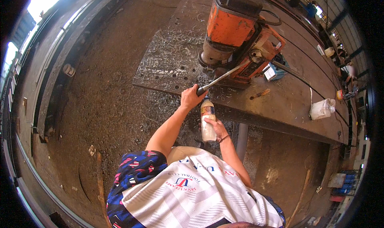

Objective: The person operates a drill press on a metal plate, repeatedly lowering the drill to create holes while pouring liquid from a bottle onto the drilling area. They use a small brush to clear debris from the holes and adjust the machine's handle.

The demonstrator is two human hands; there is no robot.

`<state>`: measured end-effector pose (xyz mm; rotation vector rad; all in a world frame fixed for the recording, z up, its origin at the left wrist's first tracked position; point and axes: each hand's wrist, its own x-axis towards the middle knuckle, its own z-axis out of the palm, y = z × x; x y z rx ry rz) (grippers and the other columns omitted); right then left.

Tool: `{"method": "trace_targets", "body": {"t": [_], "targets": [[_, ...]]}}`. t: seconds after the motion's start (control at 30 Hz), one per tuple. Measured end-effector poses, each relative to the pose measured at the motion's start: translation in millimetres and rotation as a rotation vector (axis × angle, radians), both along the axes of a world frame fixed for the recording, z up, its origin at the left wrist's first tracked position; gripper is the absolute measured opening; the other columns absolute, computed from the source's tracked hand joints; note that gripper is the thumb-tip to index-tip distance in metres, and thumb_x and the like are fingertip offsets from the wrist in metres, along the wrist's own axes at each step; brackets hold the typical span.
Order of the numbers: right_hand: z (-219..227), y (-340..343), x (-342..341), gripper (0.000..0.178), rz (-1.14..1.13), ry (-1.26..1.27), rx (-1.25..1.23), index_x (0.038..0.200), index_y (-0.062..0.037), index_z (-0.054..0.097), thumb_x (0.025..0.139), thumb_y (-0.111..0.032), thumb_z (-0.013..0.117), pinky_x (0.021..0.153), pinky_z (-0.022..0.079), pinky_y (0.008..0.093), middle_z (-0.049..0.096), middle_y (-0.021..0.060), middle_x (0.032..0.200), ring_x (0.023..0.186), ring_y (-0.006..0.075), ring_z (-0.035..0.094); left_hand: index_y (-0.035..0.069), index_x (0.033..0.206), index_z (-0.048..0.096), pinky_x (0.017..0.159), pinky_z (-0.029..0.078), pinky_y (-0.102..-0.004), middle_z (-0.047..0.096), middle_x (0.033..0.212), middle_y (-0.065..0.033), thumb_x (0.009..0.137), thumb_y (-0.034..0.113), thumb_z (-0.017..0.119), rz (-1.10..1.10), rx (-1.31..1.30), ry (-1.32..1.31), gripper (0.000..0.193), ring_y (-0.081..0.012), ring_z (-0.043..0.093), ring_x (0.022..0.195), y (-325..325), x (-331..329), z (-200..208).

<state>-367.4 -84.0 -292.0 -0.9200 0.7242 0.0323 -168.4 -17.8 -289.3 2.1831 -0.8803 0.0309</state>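
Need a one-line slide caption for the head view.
Left hand grips the orange drill's feed handle; right hand holds a plastic bottle.

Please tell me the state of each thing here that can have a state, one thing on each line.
left hand: closed around the drill's feed handle.
right hand: closed around the plastic bottle.
plastic bottle: upright, partly filled with pale liquid.
orange magnetic drill: standing on the steel plate.
steel plate: drilled with several holes, strewn with metal shavings.
white bag: lying crumpled on the plate.
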Motion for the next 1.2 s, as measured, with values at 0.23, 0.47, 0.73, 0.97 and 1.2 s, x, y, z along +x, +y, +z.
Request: {"method": "trace_targets", "body": {"t": [0.23, 0.47, 0.73, 0.97, 1.2], "targets": [[2.5, 0.9, -2.5, 0.031, 0.003, 0.017, -0.006, 0.104, -0.0021, 0.065, 0.082, -0.022, 0.074, 0.060, 0.055, 0.0328, 0.069, 0.0084, 0.081, 0.066, 0.0197, 0.067, 0.006, 0.082, 0.056, 0.061, 0.051, -0.0478, 0.064, 0.067, -0.0177, 0.081, 0.053, 0.069, 0.000, 0.010, -0.001, 0.048, -0.0384, 0.065, 0.066, -1.2, -1.2, 0.0], [-9.4, -3.2, -5.7, 0.034, 0.009, -0.005, -0.057, 0.110, -0.0024, 0.061, 0.083, -0.021, 0.073, 0.064, 0.057, 0.0350, 0.068, 0.0099, 0.085, 0.071, 0.0222, 0.069, 0.006, 0.086, 0.057, 0.064, 0.051, -0.0483, 0.064, 0.069, -0.0178, 0.081, 0.053, 0.069, 0.005, 0.024, 0.011, 0.048, -0.0384, 0.065, 0.068, -1.8, -2.2, 0.4], [-12.3, -3.2, -6.4, 0.032, 0.033, -0.023, 0.009, 0.110, -0.0026, 0.061, 0.085, -0.021, 0.070, 0.063, 0.057, 0.0356, 0.069, 0.0113, 0.086, 0.071, 0.0234, 0.070, 0.006, 0.089, 0.059, 0.064, 0.051, -0.0484, 0.065, 0.069, -0.0179, 0.081, 0.052, 0.069, -0.001, 0.017, 0.019, 0.048, -0.0382, 0.065, 0.069, -2.3, -2.5, 0.0], [-9.6, -2.4, -6.9, 0.031, 0.037, 0.001, 0.007, 0.109, -0.0025, 0.062, 0.085, -0.021, 0.070, 0.063, 0.058, 0.0365, 0.069, 0.0120, 0.087, 0.072, 0.0239, 0.070, 0.006, 0.088, 0.059, 0.063, 0.051, -0.0476, 0.065, 0.068, -0.0171, 0.081, 0.052, 0.069, -0.008, 0.007, 0.019, 0.047, -0.0378, 0.065, 0.067, -3.6, -3.1, -1.1], [-3.7, -1.8, -6.3, 0.034, 0.048, -0.016, -0.016, 0.110, -0.0031, 0.060, 0.085, -0.022, 0.072, 0.063, 0.057, 0.0341, 0.069, 0.0098, 0.086, 0.071, 0.0218, 0.069, 0.006, 0.088, 0.059, 0.062, 0.051, -0.0478, 0.065, 0.068, -0.0169, 0.081, 0.053, 0.068, 0.003, 0.022, -0.002, 0.048, -0.0374, 0.065, 0.066, -4.1, -3.2, -3.7]]}}
